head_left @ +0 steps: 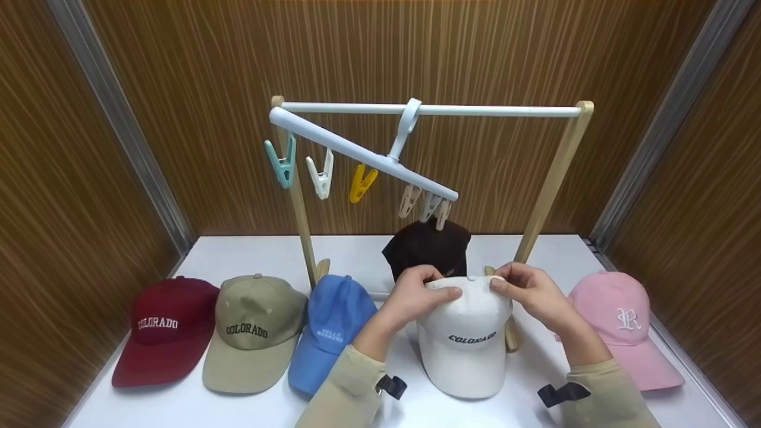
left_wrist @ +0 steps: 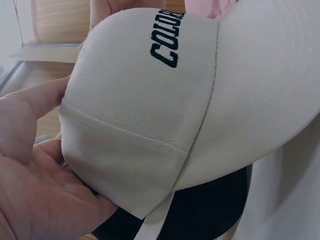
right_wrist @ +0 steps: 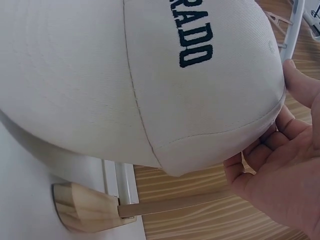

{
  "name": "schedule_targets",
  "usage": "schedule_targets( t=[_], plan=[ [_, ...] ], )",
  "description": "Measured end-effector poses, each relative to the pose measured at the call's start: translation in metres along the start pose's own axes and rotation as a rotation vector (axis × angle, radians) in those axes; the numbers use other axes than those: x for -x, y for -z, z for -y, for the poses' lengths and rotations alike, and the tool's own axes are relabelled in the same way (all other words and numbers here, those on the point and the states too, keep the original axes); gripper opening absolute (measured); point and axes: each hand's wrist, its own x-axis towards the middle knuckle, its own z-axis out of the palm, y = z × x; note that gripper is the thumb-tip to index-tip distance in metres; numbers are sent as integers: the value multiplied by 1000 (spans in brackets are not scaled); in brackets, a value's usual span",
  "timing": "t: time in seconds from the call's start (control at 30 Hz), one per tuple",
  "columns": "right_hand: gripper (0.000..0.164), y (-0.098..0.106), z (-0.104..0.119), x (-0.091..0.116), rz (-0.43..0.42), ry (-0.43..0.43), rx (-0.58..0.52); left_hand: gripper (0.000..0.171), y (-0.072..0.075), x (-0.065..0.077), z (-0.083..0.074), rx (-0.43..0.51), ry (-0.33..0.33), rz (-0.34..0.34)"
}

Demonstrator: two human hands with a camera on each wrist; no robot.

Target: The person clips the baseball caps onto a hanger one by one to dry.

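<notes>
A white baseball cap (head_left: 467, 339) with dark COLORADO lettering is held between both hands, brim downward. My left hand (head_left: 419, 297) pinches its crown on the left side, thumb in front and fingers behind. On the opposite side my right hand (head_left: 532, 291) grips the crown the same way. Both wrist views show the cap's front panel close up; the fingertips behind it are partly hidden. Just behind the white cap is a black cap (head_left: 431, 246), below a pale blue hanger (head_left: 357, 151) bearing several clothespins. A yellow clothespin (head_left: 362, 183) hangs near the hanger's middle.
A wooden-legged rack with a white rail (head_left: 493, 110) carries the tilted hanger. Left on the white table (head_left: 250, 410) stand a dark red cap (head_left: 166, 333), a khaki cap (head_left: 255, 327) and a blue cap (head_left: 336, 327). A pink cap (head_left: 615, 303) sits at the right.
</notes>
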Motion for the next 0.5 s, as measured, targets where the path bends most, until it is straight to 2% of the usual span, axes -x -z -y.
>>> schedule_targets(
  t=[0.27, 0.5],
  plan=[
    [21, 0, 0, -1, 11, -2, 29, 24, 5, 1, -2, 10, -20, 11],
    [20, -4, 2, 1, 22, 28, 11, 23, 9, 2, -4, -16, -3, 23]
  ],
)
